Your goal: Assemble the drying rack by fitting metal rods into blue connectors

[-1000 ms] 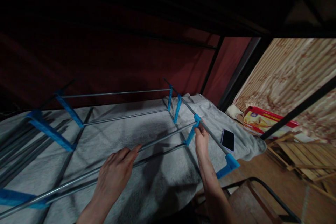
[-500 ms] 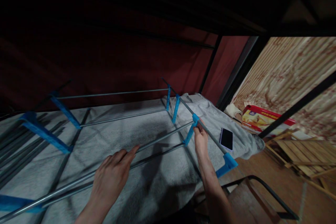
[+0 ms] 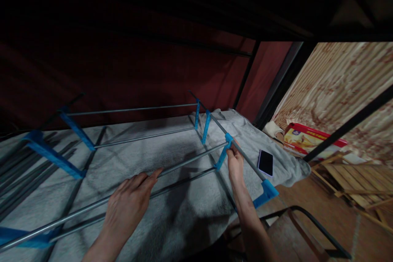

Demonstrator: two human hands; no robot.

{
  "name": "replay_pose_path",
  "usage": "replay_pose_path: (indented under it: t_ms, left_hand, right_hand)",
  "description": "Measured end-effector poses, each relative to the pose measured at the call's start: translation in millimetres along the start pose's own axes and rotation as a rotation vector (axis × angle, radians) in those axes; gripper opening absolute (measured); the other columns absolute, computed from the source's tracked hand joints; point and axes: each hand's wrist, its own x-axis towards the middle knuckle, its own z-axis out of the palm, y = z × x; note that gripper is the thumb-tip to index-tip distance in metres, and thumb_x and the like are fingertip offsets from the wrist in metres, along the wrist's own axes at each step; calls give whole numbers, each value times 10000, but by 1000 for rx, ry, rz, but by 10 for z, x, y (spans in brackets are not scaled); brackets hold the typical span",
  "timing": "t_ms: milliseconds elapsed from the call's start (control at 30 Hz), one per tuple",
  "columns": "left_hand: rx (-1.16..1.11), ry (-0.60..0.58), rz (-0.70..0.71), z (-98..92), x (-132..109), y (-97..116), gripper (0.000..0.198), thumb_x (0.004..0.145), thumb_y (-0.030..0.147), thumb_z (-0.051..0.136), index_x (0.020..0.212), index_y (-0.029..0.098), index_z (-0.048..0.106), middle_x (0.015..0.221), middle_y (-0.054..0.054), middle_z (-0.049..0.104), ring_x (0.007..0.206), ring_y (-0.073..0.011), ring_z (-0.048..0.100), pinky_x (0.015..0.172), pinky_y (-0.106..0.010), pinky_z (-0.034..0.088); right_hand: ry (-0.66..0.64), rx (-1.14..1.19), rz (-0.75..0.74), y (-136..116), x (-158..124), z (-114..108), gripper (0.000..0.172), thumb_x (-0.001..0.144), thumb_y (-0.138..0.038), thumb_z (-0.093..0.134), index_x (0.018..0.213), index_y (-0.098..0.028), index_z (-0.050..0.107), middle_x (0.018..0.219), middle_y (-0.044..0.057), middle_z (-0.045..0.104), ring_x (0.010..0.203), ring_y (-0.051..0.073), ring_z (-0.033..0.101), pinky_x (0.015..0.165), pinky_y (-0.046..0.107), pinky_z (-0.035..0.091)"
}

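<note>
A frame of grey metal tubes and blue plastic connectors lies across a grey blanket. My left hand is wrapped over a long metal tube in the foreground, with the thumb and forefinger stretched along it. That tube's right end meets a blue connector. My right hand grips this connector where it joins the tube along the right side; part of its fingers is hidden behind the joint. Another blue connector sits at the near right corner.
Several loose tubes lie at the left. A phone rests on the blanket right of the frame. Beyond the blanket's edge are a red box, a wooden slatted piece and a chair. Dark metal bars stand at the right.
My left hand has slid slightly left and down along the tube. My right hand stays at the blue connector, and the frame is nearly unmoved.
</note>
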Motion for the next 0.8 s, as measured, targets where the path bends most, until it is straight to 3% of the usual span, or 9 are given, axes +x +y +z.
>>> replay_pose_path:
  t_ms: [167, 600, 800]
  left_hand:
    - [-29, 17, 23, -15, 36, -15, 420, 1006, 232, 367, 1295, 260, 670, 907, -48, 713, 745, -190, 665, 690, -307, 497]
    - [-10, -3, 6, 4, 0, -98, 451, 953, 159, 389, 1282, 256, 682, 904, -64, 720, 747, -202, 669, 699, -324, 504]
    - [-1, 6, 45, 15, 34, -60, 479, 938, 116, 385, 1298, 254, 670, 914, -55, 721, 761, -198, 671, 721, -325, 510]
  right_hand:
    - [-18, -26, -24, 32, 4, -13, 442, 821, -316, 553, 1230, -218, 687, 1295, 57, 682, 1255, 263, 569, 1174, 452, 345]
    - [-41, -22, -69, 70, 20, -22, 451, 839, -346, 535, 1263, -278, 673, 1263, 32, 699, 1275, 267, 575, 1178, 476, 353]
    - [-44, -18, -63, 49, -3, -15, 493, 850, -366, 542, 1306, -206, 640, 1294, 70, 683, 1275, 253, 565, 1166, 460, 360]
